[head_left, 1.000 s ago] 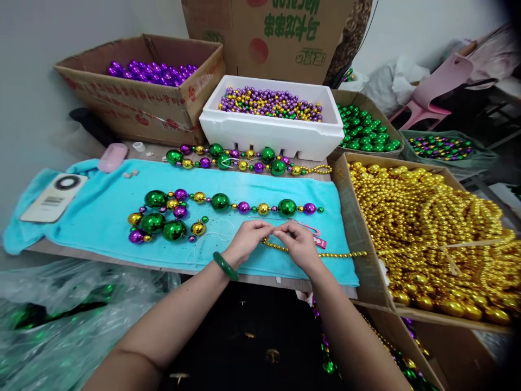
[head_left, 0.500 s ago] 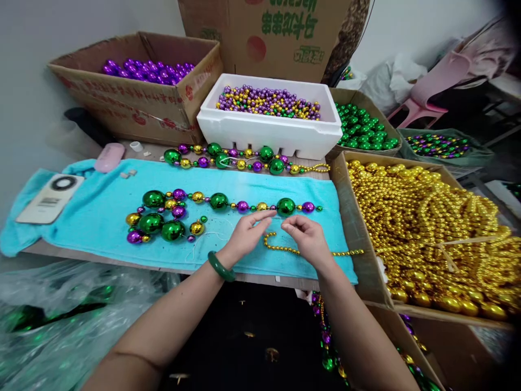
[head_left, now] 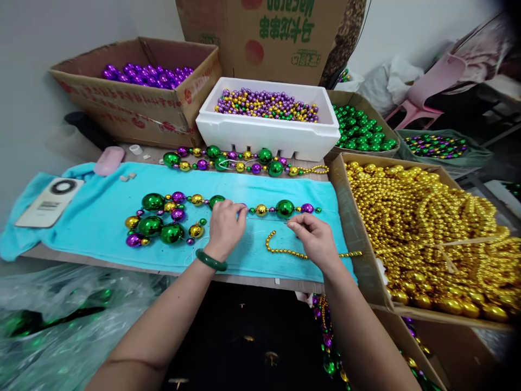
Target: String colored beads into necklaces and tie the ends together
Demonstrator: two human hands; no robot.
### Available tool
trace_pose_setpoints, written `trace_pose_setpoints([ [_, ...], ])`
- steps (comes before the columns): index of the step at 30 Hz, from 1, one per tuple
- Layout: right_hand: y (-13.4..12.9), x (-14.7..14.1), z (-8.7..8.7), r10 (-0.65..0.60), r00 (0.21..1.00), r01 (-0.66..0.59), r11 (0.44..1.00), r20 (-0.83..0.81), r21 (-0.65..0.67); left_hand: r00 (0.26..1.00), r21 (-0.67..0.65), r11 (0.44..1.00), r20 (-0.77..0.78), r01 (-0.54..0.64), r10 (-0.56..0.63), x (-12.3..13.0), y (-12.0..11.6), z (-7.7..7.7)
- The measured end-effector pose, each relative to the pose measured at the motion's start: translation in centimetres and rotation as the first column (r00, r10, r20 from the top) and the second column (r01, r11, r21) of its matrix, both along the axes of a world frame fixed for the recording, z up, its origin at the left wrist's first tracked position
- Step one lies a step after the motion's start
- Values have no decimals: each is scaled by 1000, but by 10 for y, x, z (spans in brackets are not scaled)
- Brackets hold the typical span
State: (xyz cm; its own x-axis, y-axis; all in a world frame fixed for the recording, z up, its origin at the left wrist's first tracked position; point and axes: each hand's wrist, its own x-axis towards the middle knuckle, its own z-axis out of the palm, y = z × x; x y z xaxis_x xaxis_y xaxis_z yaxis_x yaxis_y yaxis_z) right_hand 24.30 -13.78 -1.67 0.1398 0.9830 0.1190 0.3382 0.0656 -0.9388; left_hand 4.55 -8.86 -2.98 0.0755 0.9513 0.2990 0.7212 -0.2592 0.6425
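Observation:
My left hand (head_left: 228, 222), with a green bangle (head_left: 210, 260) at the wrist, pinches a thin white thread over the bead strand. My right hand (head_left: 311, 233) is closed, thumb against forefinger, on the thread too; a faint line runs between the hands. Behind them lies a strand of green, purple and gold beads, with a large green bead (head_left: 285, 208) near its right end. The strand's left part is bunched around another green bead (head_left: 172, 233). Below my right hand, a string of small gold beads (head_left: 285, 251) curves over the blue towel (head_left: 109, 233).
A finished-looking bead strand (head_left: 240, 166) lies behind the towel. Beyond stand a white foam box (head_left: 264, 133) and a carton (head_left: 122, 114) of purple beads. At right is a carton (head_left: 358, 239) of gold beads. A phone (head_left: 49, 203) and pink case (head_left: 109, 161) lie left.
My left hand has moved left and its fingers, apart before, are now pinched together. My right hand has shifted slightly right and down, still pinching.

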Motion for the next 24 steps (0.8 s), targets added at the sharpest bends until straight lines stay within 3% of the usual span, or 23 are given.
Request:
trace_pose_setpoints([
  [1, 0, -2, 1, 11, 1000, -11, 1000, 5, 8, 997, 28, 999, 66, 38, -40, 2, -2, 6],
  [3, 0, -7, 2, 41, 999, -41, 999, 11, 28, 935, -47, 974, 295, 220, -197, 11, -9, 16],
  [5, -1, -11, 4, 78, 997, -78, 996, 6, 49, 778, -218, 865, 570, 453, -264, 22, -15, 20],
  [8, -2, -12, 6, 97, 995, -96, 994, -10, 55, 591, -397, 663, 802, 635, -86, 32, -19, 15],
  [10, -3, -11, 7, 68, 998, -67, 997, -9, 48, 567, -454, 608, 824, 652, 7, 32, -19, 10],
  [16, -2, -4, 4, -6, 999, 7, 999, -38, 33, 656, -548, 565, 755, 617, 15, 25, -16, 9],
  [20, 2, -1, -5, -75, 995, 75, 997, -66, 1, 674, -542, 583, 738, 605, -14, 20, -15, 9],
  [22, 3, -1, -12, -115, 993, 115, 993, -40, 4, 633, -527, 589, 773, 612, 35, 19, -15, 7],
  [24, 1, -5, -19, -123, 992, 122, 992, 37, 35, 522, -498, 577, 841, 647, 141, 19, -15, 4],
])
